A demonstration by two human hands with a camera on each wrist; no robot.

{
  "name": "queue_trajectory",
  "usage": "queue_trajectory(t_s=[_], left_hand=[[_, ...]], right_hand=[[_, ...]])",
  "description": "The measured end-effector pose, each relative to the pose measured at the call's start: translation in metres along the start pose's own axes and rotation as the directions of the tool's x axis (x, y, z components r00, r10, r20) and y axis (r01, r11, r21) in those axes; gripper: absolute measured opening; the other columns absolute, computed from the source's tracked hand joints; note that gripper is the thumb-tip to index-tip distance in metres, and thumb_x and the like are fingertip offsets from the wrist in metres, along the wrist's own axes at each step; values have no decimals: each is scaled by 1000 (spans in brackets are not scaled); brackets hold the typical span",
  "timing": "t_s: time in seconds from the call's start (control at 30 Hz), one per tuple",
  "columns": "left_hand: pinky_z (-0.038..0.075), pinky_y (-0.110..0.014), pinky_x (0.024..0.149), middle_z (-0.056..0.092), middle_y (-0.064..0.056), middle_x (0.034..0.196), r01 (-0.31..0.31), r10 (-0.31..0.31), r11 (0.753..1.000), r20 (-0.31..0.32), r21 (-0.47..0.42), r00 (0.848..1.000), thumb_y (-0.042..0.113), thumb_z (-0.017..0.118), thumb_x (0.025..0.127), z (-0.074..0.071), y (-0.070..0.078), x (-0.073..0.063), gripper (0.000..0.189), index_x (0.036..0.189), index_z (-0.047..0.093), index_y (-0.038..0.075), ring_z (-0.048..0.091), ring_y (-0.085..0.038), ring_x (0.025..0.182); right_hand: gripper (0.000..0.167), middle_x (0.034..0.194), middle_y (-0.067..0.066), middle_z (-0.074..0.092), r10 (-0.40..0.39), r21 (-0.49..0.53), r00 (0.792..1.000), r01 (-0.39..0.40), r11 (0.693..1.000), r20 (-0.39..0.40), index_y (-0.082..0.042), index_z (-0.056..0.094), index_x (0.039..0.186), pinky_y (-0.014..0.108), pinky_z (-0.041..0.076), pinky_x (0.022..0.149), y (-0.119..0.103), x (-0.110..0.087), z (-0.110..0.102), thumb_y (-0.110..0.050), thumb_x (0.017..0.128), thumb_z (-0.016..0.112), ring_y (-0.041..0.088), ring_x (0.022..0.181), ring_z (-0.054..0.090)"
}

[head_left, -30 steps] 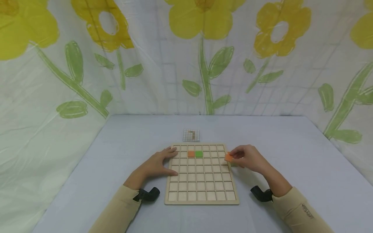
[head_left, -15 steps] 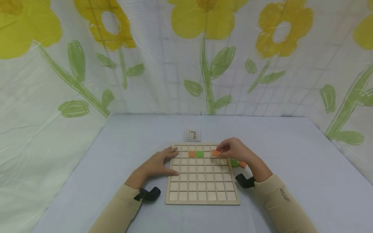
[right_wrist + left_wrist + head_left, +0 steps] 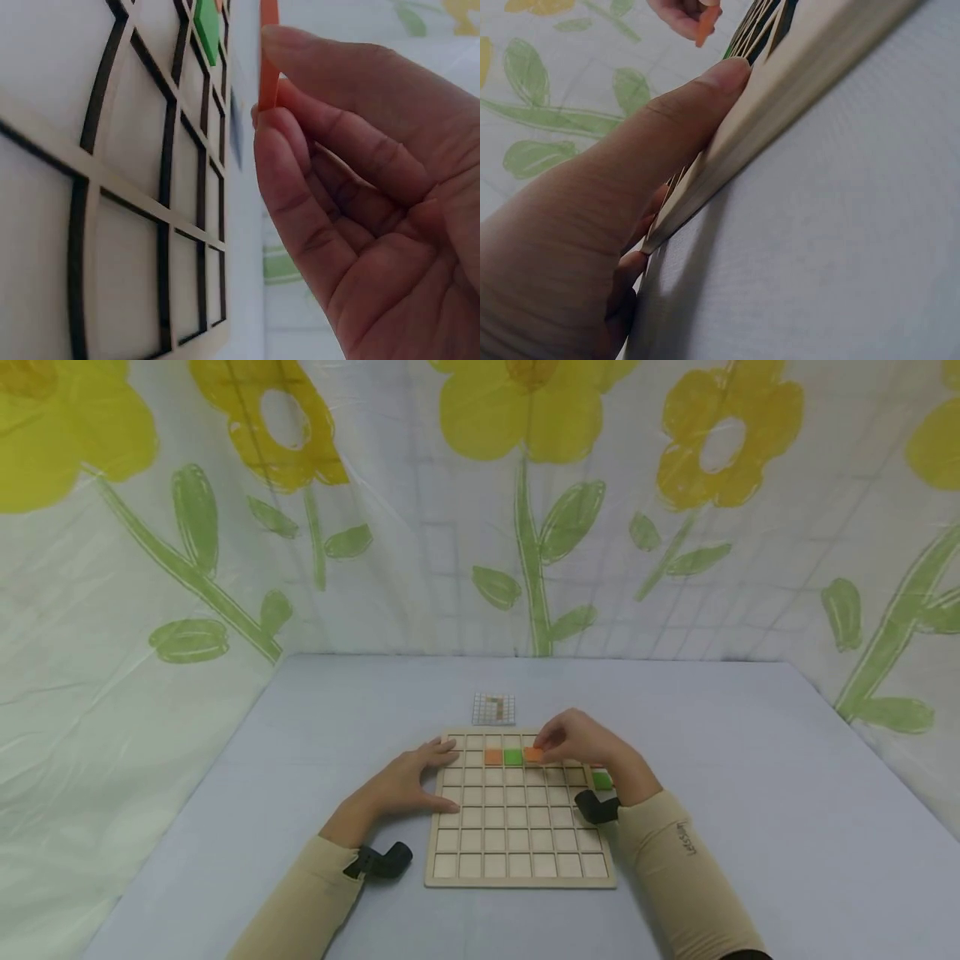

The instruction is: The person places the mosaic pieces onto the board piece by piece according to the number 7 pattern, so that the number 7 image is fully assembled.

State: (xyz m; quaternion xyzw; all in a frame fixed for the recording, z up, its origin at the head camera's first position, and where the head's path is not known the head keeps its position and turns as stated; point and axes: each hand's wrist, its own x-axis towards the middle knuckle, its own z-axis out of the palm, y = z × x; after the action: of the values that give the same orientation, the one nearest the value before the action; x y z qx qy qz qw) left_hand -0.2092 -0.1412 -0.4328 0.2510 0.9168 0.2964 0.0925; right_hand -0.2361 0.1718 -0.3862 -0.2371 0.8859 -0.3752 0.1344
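A wooden grid board [image 3: 495,817] lies on the table. An orange tile [image 3: 492,757] and a green tile [image 3: 513,757] sit side by side in its second row. My right hand [image 3: 588,743] pinches another orange tile [image 3: 269,64] between thumb and fingers, just right of the green one; in the right wrist view it is held above the board's surface. My left hand [image 3: 405,783] rests on the board's left edge, thumb and fingers spread. The left wrist view shows the left thumb [image 3: 705,90] lying across the wooden rim.
Behind the board lies a small card [image 3: 494,709] printed with a grid pattern. Beside the board's right edge is a loose green tile [image 3: 602,779], partly hidden by the right wrist. A flower-printed curtain [image 3: 420,543] hangs behind the table.
My right hand has carried the orange tile leftward from the board's right edge to beside the green tile. The left hand has stayed on the board's left edge.
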Motion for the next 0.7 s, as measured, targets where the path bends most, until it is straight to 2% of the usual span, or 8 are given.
queue_trajectory(t_s=[0.27, 0.7], left_hand=[[19, -52, 116, 30, 5, 152, -3, 3, 1000, 2, 5, 1000, 60, 75, 64, 0, 0, 0, 89, 138, 47, 19, 18, -25, 144], [19, -51, 116, 29, 8, 153, 14, -14, 1000, 1, -1, 1000, 60, 76, 63, 1, -1, 1, 91, 139, 45, 21, 18, -24, 145]], right_hand=[[17, 83, 7, 67, 89, 26, 996, -89, 996, 0, -2, 71, 94, 25, 52, 67, 6, 7, 7, -7, 78, 73, 12, 74, 58], [16, 85, 8, 67, 64, 1, 998, -64, 998, -17, -3, 70, 92, 26, 52, 68, 9, 7, 10, -8, 77, 74, 12, 76, 59]])
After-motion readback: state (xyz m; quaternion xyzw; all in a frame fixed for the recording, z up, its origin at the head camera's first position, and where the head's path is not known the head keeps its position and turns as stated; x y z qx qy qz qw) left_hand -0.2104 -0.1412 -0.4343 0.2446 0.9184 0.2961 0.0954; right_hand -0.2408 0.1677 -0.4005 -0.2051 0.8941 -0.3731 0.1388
